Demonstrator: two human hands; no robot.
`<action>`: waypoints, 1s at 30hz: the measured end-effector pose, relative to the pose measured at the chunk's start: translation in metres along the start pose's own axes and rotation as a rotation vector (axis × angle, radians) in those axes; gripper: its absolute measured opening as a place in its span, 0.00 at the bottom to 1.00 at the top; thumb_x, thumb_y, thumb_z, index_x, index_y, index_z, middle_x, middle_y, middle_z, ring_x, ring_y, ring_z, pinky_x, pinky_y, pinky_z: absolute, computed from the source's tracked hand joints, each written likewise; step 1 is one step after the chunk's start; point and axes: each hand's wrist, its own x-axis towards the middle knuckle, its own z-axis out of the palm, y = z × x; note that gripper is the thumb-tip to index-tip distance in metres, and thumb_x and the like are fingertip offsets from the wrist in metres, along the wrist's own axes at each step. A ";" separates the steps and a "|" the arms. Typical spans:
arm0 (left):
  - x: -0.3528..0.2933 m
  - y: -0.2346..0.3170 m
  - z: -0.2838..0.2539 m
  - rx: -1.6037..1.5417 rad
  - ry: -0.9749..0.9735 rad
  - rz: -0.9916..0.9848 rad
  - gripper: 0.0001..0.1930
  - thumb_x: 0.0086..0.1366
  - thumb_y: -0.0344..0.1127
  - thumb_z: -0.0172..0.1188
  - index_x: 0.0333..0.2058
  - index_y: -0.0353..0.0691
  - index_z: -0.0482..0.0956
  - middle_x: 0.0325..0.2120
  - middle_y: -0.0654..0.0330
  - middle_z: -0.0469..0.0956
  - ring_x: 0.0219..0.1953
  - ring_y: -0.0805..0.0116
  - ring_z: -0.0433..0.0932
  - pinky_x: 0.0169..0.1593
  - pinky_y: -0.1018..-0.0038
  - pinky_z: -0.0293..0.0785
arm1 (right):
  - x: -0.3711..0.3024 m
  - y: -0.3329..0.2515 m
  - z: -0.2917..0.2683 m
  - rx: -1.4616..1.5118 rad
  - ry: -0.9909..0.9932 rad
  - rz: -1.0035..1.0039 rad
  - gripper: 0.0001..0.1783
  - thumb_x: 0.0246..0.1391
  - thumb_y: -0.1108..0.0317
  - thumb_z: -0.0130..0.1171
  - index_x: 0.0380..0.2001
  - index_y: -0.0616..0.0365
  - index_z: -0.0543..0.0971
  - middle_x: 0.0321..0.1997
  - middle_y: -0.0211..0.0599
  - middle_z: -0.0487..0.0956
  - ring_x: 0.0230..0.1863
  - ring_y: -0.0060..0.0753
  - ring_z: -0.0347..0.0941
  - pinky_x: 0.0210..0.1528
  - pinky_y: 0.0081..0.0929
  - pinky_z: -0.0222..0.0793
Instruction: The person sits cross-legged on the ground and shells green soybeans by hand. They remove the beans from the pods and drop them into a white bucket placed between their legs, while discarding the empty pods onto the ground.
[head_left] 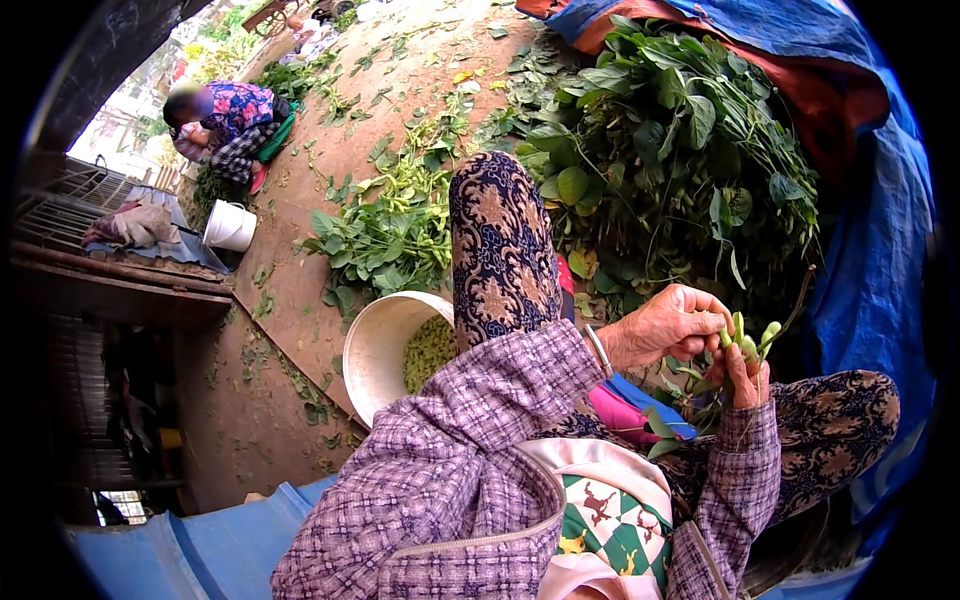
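Both of my hands are together at the right, above my bent legs. My left hand [668, 325], with a pale bangle at the wrist, pinches at green bean pods [767, 337] on a plant stem. My right hand [745, 382] is closed around the stem just below the pods, and some leaves hang beneath it. Palm and stem are partly hidden by the fingers. Left of my knee leans a white bucket [372, 360], with small green beans or pods [430, 352] inside; my sleeve covers part of its rim.
A large heap of leafy bean plants [680, 150] lies ahead, backed by a blue tarp [875, 270]. More stripped plants [400, 225] litter the brown floor. Further left, another person [230, 125] crouches near a second white bucket [230, 226]. Metal racks [75, 205] line the left side.
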 end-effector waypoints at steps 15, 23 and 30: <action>0.004 -0.013 0.009 0.093 0.231 0.147 0.08 0.56 0.28 0.47 0.33 0.32 0.72 0.17 0.65 0.70 0.12 0.87 0.58 0.14 0.89 0.51 | 0.003 0.005 -0.001 -0.075 0.019 -0.062 0.13 0.55 0.60 0.52 0.28 0.60 0.76 0.19 0.25 0.73 0.20 0.17 0.65 0.24 0.16 0.59; -0.004 -0.015 0.008 -0.090 0.169 0.066 0.08 0.57 0.26 0.45 0.34 0.34 0.72 0.17 0.64 0.70 0.12 0.87 0.58 0.14 0.89 0.51 | 0.003 0.010 0.002 0.101 -0.067 -0.058 0.15 0.55 0.58 0.50 0.28 0.60 0.75 0.18 0.23 0.70 0.19 0.15 0.59 0.23 0.16 0.53; -0.007 0.000 0.011 0.245 0.054 0.119 0.08 0.58 0.31 0.51 0.36 0.36 0.71 0.20 0.68 0.72 0.15 0.87 0.59 0.17 0.88 0.53 | 0.004 0.015 0.002 0.254 -0.088 -0.075 0.13 0.58 0.60 0.46 0.31 0.59 0.72 0.22 0.23 0.68 0.20 0.14 0.57 0.24 0.15 0.52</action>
